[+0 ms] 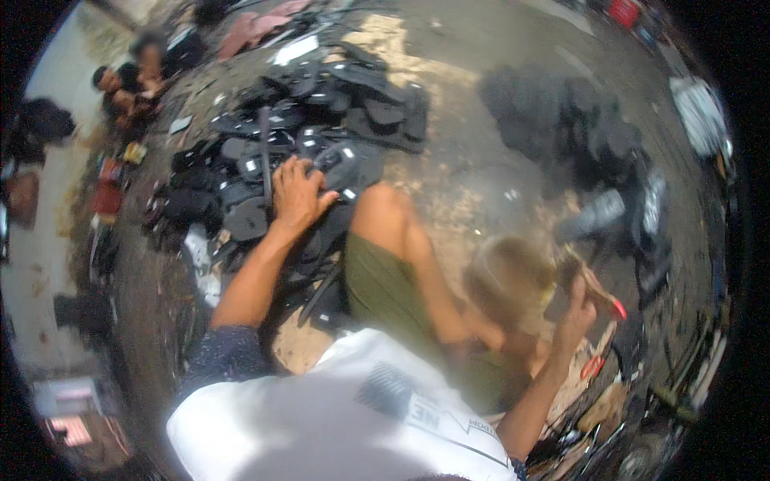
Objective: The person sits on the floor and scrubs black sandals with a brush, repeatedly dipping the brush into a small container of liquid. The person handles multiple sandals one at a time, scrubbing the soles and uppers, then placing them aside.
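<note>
Left of the seated person's bent knee [385,210], a wide pile of black sandals [341,160] covers the ground. The left hand [298,195] rests on the near part of this pile, palm down, its fingers loosely curled and its thumb set apart; it does not appear to grip anything. Just left of its fingers, a narrow dark strip [266,152] lies across the pile.

On the near right, the right hand [576,314] is closed around a tan tool with a red end [595,285], too blurred to name more closely. Between that hand and the knee is a round brownish object [507,276], also badly smeared. Nearer than the tool, a red loop handle [592,368] lies on the ground.

Farther off on the right spreads a dark heap [553,120], with a whitish bundle [696,115] beyond it at the far right. At the far left, people [120,92] sit close together.
</note>
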Tool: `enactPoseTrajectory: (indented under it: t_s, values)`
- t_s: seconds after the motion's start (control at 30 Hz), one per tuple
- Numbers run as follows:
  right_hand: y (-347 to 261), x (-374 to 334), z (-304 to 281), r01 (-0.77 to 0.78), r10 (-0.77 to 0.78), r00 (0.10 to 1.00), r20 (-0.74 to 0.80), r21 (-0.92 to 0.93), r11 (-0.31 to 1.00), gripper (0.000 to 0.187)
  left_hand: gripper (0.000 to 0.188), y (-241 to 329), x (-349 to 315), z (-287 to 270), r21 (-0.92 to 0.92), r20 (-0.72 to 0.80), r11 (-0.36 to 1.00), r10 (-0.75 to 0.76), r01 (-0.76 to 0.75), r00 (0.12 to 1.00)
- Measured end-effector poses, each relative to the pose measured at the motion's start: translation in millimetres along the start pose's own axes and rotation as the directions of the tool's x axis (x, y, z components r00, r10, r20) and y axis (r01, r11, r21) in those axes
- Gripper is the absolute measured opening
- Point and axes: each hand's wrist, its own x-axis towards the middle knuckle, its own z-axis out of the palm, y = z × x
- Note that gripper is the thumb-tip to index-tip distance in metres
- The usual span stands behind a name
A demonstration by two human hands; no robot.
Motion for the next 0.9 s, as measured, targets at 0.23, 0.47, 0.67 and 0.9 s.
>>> enactPoseTrajectory:
  t_s: [0.23, 0.47, 0.67, 0.9]
  values:
    - [50, 17, 21, -0.026, 0.159, 0.963, 0.22, -0.507, 0.862, 0.04, 0.052, 25, 43, -17, -0.614, 0.031, 0.767, -0.215, 0.188, 0.976]
    - [69, 13, 48, 0.345, -0.096, 0.92, 0.379, -0.673, 0.654, 0.03, 0.029, 94, -17, -58, -0.761, 0.303, 0.537, -0.202, 0.364, 0.931]
    - [64, 5, -44, 0.185, -0.17, 0.981, 0.094, -0.17, 0.968, 0.03, 0.094, 138, -39, -35, -0.547, 0.049, 0.806, 0.299, -0.225, 0.953]
    - [-51, -10, -55, -0.073, 0.078, 0.96, -0.27, 0.028, 0.997, 0.022, 0.069, 156, 15, -63, -0.812, 0.533, -0.184, 0.15, 0.554, 0.832]
